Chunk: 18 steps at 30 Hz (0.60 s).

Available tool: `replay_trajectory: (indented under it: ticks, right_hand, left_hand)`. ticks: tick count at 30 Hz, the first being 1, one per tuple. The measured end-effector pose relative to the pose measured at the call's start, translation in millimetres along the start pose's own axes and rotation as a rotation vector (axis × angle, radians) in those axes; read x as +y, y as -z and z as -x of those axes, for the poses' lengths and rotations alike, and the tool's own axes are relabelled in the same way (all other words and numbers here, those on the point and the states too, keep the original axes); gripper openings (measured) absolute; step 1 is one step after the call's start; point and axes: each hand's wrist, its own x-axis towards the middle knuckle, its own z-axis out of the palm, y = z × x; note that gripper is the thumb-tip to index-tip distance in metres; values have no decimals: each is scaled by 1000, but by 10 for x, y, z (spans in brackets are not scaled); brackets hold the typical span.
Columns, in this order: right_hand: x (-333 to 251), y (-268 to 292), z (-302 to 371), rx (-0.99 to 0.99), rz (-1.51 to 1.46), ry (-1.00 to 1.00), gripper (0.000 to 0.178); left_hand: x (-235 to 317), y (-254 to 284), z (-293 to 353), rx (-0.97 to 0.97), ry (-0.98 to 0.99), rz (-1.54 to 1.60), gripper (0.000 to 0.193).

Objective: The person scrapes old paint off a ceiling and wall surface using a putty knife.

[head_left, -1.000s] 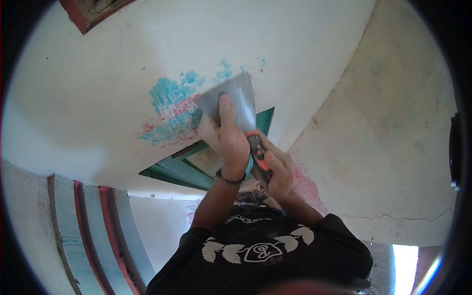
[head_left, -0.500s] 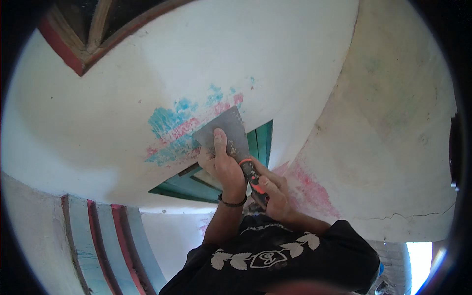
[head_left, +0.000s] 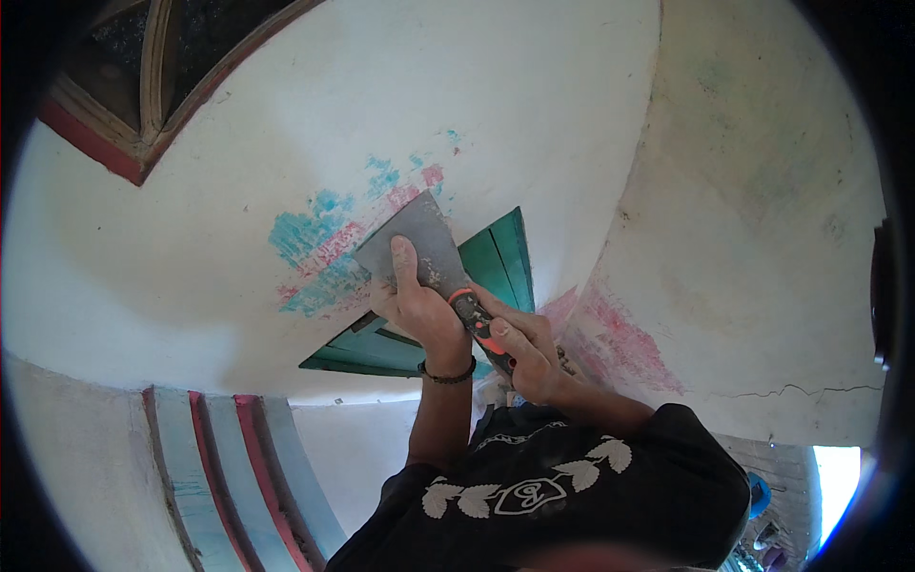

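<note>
The wide-bladed scraper (head_left: 431,232) sits mid-frame, its front edge beside the pink patch (head_left: 338,245) and blue patch (head_left: 303,234) on the white wall (head_left: 534,114). Right of centre, the right hand (head_left: 530,355) grips the black-and-orange handle (head_left: 470,308); the left hand (head_left: 425,315), just left of it, clasps the blade — thumb flat on its face, fingers partly hidden. Press evenly across the edge and keep the angle low so corners don't gouge — whether it touches the wall, I cannot tell.
</note>
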Motion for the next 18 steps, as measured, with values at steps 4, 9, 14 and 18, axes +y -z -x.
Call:
replay_trajectory:
  ticks: [4, 9, 14, 18]
  right_hand:
    - [82, 2, -37, 58, 43, 144, 56]
    - [-95, 47, -230, 3, 3, 96, 58]
    - [-118, -19, -39, 75, -32, 93, 53]
    - [-226, 5, -152, 36, -106, 42, 53]
  left_hand:
    - [-46, 58, -10, -54, -27, -45, 33]
    - [37, -155, -140, -47, -97, -30, 34]
    - [2, -52, -5, -102, -80, -73, 34]
    - [94, -196, -45, -53, -56, -67, 35]
